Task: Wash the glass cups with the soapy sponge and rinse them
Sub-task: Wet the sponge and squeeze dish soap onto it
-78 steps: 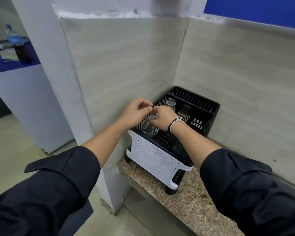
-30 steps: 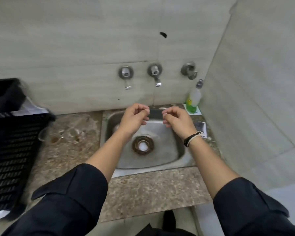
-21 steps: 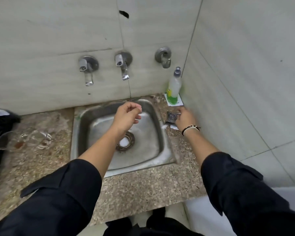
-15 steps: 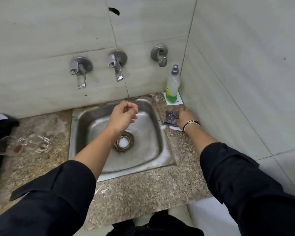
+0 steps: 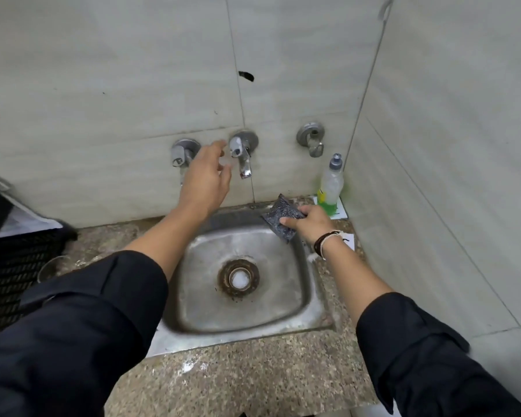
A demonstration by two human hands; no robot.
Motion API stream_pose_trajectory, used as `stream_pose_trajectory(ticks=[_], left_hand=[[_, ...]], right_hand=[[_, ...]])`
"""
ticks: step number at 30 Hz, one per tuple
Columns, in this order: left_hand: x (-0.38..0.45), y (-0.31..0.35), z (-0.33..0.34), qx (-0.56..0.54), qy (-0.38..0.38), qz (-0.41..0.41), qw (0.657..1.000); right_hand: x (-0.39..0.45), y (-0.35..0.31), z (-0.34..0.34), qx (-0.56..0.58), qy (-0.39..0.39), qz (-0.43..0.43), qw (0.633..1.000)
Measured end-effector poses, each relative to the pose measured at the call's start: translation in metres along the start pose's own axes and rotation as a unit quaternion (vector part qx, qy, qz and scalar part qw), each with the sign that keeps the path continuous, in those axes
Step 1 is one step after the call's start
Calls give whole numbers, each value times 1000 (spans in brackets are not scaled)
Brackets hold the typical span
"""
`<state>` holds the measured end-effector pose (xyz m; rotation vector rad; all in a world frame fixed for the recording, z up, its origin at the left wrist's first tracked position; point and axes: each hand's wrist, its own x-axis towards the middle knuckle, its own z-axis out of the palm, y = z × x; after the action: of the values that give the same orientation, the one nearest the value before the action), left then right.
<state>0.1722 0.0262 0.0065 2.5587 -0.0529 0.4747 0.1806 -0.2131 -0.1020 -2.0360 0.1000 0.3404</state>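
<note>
My right hand [image 5: 309,222] grips a dark scrubbing sponge [image 5: 278,216] above the back right corner of the steel sink [image 5: 286,311]. My left hand [image 5: 206,176] is raised with fingers spread, between the left tap [image 5: 179,153] and the middle tap [image 5: 242,155], holding nothing. A glass cup [image 5: 50,266] lies on the granite counter left of the sink, mostly hidden behind my left sleeve.
A third wall fitting [image 5: 312,139] and a soap bottle [image 5: 330,186] with green liquid stand at the back right corner. A black dish rack [image 5: 9,260] fills the left edge. Tiled walls close in behind and on the right.
My right hand picked the sponge up off the counter and brought it over the sink edge. My left hand rose from above the drain to the taps, fingers opening.
</note>
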Motion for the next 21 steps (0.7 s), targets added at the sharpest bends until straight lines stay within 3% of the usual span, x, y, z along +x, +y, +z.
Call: stream_pose_trajectory(ticks=[3,7,21], left_hand=[[19,-4,-19,61,-52,111,991],[45,2,-42,115,-116,168,972],[52,29,-32,172,-96,87,977]], right_hand=[[-1,-23,14,42,-11,-28,999],[-1,-44,29,103,-37,-10,994],[-4,-44,40,153,-58,-24,986]])
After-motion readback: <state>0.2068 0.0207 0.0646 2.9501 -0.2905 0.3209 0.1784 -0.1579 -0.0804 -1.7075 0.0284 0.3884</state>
